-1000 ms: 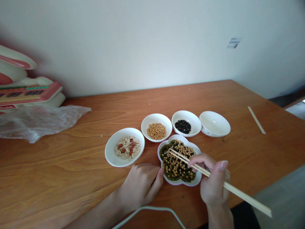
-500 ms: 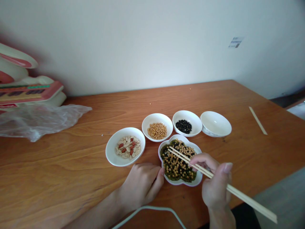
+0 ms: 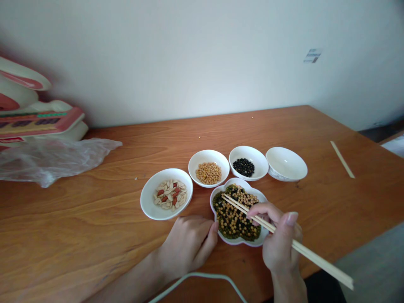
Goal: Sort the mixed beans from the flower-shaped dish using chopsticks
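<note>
A white flower-shaped dish holds yellow soybeans, black beans and small green beans mixed together. My right hand is closed around a pair of wooden chopsticks; their tips rest among the beans in the dish's upper left part. At the dish's left rim is my left hand, its fingers curled and its thumb against the rim. The ends of its fingers are hidden. Behind the dish stand a bowl of soybeans and a bowl of black beans. A bowl of peanuts sits to the left.
An empty white bowl stands right of the black beans. Farther right lies a thin wooden strip. A clear plastic bag and a toy keyboard occupy the left. A pale cable loops at the front of the wooden table.
My right hand has shifted slightly left, and the rear ends of the chopsticks have swung left with it. The chopstick tips moved only a little. My left hand stays put.
</note>
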Demonstrator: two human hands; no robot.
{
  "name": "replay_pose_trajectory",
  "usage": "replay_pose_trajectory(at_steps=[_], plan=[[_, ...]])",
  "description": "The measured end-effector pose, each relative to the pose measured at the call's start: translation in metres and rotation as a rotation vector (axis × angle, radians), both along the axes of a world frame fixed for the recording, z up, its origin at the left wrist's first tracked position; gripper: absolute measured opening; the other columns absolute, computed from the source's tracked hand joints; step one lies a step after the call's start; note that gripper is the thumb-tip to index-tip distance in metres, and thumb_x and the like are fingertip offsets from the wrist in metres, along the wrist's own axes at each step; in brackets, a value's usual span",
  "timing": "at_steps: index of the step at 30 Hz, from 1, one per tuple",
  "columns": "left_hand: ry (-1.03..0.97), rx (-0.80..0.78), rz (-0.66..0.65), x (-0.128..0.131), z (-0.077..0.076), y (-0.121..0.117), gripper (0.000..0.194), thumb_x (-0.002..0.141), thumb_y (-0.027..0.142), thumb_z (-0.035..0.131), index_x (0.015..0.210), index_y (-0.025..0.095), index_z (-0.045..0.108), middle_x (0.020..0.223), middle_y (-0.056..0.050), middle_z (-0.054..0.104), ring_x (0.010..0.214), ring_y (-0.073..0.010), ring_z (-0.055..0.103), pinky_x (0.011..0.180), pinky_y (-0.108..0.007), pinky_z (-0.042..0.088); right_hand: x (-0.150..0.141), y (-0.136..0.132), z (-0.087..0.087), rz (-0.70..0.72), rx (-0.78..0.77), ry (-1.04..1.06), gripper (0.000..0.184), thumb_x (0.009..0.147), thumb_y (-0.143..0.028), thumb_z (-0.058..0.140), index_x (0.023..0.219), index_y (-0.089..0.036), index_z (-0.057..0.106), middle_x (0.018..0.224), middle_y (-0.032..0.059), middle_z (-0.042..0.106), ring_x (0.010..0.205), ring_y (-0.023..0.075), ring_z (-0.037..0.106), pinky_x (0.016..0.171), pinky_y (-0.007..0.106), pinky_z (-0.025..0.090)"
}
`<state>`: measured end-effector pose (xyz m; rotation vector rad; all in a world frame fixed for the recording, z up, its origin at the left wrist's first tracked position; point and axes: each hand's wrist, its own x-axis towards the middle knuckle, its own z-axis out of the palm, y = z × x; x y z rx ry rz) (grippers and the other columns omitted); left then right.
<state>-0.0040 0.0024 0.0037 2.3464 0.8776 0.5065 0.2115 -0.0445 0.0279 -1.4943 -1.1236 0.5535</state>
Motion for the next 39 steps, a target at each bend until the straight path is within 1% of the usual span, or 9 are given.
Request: replay_pose_trajectory(at_steps=[4, 7, 12, 16, 23, 28, 32, 35, 39], plan=[[0.006, 0.01, 0.0, 0.0001, -0.0007, -0.0004, 0.043, 0.118, 0.026, 0.033, 0.08, 0.021, 0.053, 0.074, 0.0, 0.065, 0.061, -0.0132, 0.057, 0.065, -0.031, 0.035, -0.0002, 0.0003, -0.0005, 0.007, -0.004, -0.023, 0.087, 0.107, -0.079, 0.017, 0.077, -0.022, 0.075, 0.066, 0.004, 0.066, 0.059, 0.0187, 0.055, 0.058, 0.034, 0.04], [0.004, 0.015, 0.002, 0.0009, 0.0004, -0.0005, 0.043, 0.118, 0.025, 0.033, 0.079, 0.021, 0.053, 0.073, 0.0, 0.065, 0.06, -0.0133, 0.056, 0.064, -0.031, 0.035, -0.0009, 0.0007, -0.0002, 0.002, -0.001, -0.036, 0.084, 0.108, -0.076, 0.019, 0.076, -0.022, 0.074, 0.066, 0.0039, 0.066, 0.059, 0.0187, 0.054, 0.059, 0.034, 0.041], [0.001, 0.018, -0.003, 0.0013, 0.0014, -0.0005, 0.043, 0.118, 0.024, 0.033, 0.079, 0.021, 0.053, 0.072, -0.001, 0.064, 0.06, -0.0135, 0.056, 0.064, -0.031, 0.035, -0.0034, 0.0018, 0.0009, -0.018, 0.027, -0.049, 0.082, 0.112, -0.07, 0.02, 0.074, -0.022, 0.074, 0.066, 0.005, 0.068, 0.061, 0.0196, 0.057, 0.059, 0.035, 0.04], [0.003, 0.009, -0.002, 0.0007, 0.0014, -0.0005, 0.043, 0.118, 0.025, 0.033, 0.08, 0.021, 0.053, 0.073, -0.001, 0.065, 0.061, -0.0138, 0.056, 0.064, -0.031, 0.036, -0.0024, 0.0019, -0.0014, -0.018, 0.049, -0.063, 0.083, 0.112, -0.069, 0.018, 0.073, -0.021, 0.074, 0.066, 0.0058, 0.069, 0.06, 0.0195, 0.058, 0.058, 0.036, 0.039], [0.005, 0.015, -0.002, 0.0011, 0.0019, -0.0007, 0.043, 0.117, 0.025, 0.033, 0.079, 0.021, 0.052, 0.072, -0.001, 0.065, 0.06, -0.0135, 0.056, 0.064, -0.03, 0.036, 0.0057, 0.0011, -0.0076, 0.088, 0.08, -0.11, 0.086, 0.11, -0.072, 0.013, 0.076, -0.022, 0.074, 0.066, 0.0046, 0.067, 0.057, 0.0181, 0.055, 0.053, 0.034, 0.038], [-0.005, 0.025, -0.003, 0.0014, 0.0015, 0.0, 0.043, 0.117, 0.024, 0.035, 0.079, 0.021, 0.053, 0.072, -0.001, 0.065, 0.06, -0.0136, 0.057, 0.063, -0.031, 0.036, 0.001, 0.0018, -0.0045, 0.041, 0.064, -0.139, 0.085, 0.111, -0.07, 0.012, 0.074, -0.022, 0.072, 0.065, 0.0049, 0.065, 0.057, 0.0182, 0.054, 0.055, 0.035, 0.038], [-0.015, 0.027, -0.002, 0.0014, 0.0018, 0.0004, 0.044, 0.117, 0.023, 0.035, 0.078, 0.02, 0.054, 0.072, -0.001, 0.066, 0.059, -0.013, 0.057, 0.062, -0.031, 0.036, -0.0014, 0.0019, -0.0046, 0.021, 0.077, -0.127, 0.084, 0.112, -0.068, 0.015, 0.074, -0.021, 0.073, 0.068, 0.0058, 0.068, 0.059, 0.0188, 0.057, 0.057, 0.035, 0.04], [-0.009, 0.034, 0.004, 0.0008, 0.001, -0.0004, 0.044, 0.117, 0.024, 0.035, 0.078, 0.02, 0.054, 0.071, -0.001, 0.066, 0.059, -0.0128, 0.057, 0.062, -0.03, 0.035, -0.0009, 0.0016, -0.0061, 0.014, 0.095, -0.113, 0.084, 0.112, -0.068, 0.015, 0.074, -0.021, 0.074, 0.069, 0.0061, 0.07, 0.059, 0.0188, 0.059, 0.057, 0.035, 0.039], [-0.006, 0.032, 0.002, -0.0003, -0.0009, -0.0013, 0.044, 0.118, 0.025, 0.035, 0.079, 0.02, 0.054, 0.072, -0.001, 0.066, 0.06, -0.013, 0.057, 0.063, -0.03, 0.036, 0.0002, 0.0015, -0.007, 0.029, 0.092, -0.113, 0.086, 0.111, -0.071, 0.014, 0.075, -0.022, 0.074, 0.068, 0.0064, 0.069, 0.058, 0.0192, 0.057, 0.056, 0.035, 0.038]])
